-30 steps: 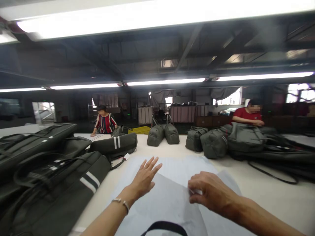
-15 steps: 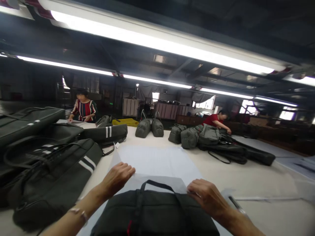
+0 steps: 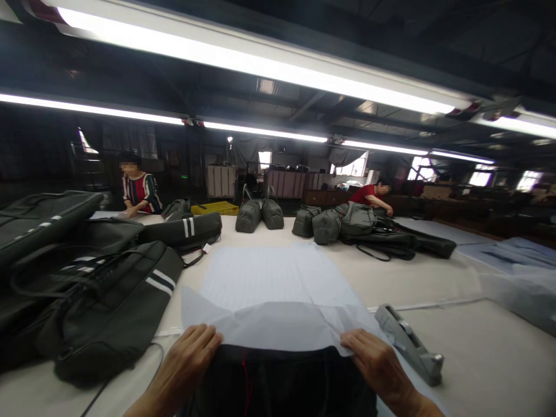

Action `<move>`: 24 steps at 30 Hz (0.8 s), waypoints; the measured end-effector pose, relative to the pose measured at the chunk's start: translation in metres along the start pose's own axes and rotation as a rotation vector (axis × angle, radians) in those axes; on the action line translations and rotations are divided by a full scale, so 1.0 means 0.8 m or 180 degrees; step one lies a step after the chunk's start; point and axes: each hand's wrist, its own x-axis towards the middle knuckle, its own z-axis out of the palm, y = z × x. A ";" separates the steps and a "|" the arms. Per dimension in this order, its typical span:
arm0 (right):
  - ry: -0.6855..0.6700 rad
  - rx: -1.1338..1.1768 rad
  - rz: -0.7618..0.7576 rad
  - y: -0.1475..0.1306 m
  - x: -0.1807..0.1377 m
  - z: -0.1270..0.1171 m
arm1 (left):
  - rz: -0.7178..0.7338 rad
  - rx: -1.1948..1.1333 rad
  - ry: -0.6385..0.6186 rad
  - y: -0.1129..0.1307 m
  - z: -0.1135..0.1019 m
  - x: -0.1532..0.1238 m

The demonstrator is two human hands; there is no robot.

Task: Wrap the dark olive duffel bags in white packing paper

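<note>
At the near edge of the tabletop both hands lie palm-down on a dark bag, wrists running out of the bottom of the view; the left hand has its fingers curled over the near edge of a white sheet on the left side, pinching it against the bag; the right hand does the same on the right, fingers bent onto the sheet's corner; the fingertips are tucked under or into the fold, so the exact grip is hard to make out; the bag is cut off by the bottom edge and mostly covered by the sheet, which spreads away toward the table's middle; a grey tape dispenser lies just right of the right hand; stacked dark bags fill the left edge; further bags stand along the far edge, where two people work.
</note>
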 end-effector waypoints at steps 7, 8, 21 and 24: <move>-0.0357 -0.0050 0.0237 -0.001 0.014 -0.015 | 0.0105 -0.0094 0.0176 0.014 -0.020 0.007; -0.0332 -0.0088 0.0167 0.000 0.015 -0.018 | 0.0131 -0.0092 0.0205 0.013 -0.019 0.004; 0.0069 -0.0785 -0.0066 -0.018 -0.043 0.020 | -0.0425 -0.0562 0.0142 -0.012 -0.040 0.034; 0.0030 -0.0784 0.0134 -0.026 -0.050 0.027 | -0.0166 -0.0788 -0.0169 0.022 -0.007 0.120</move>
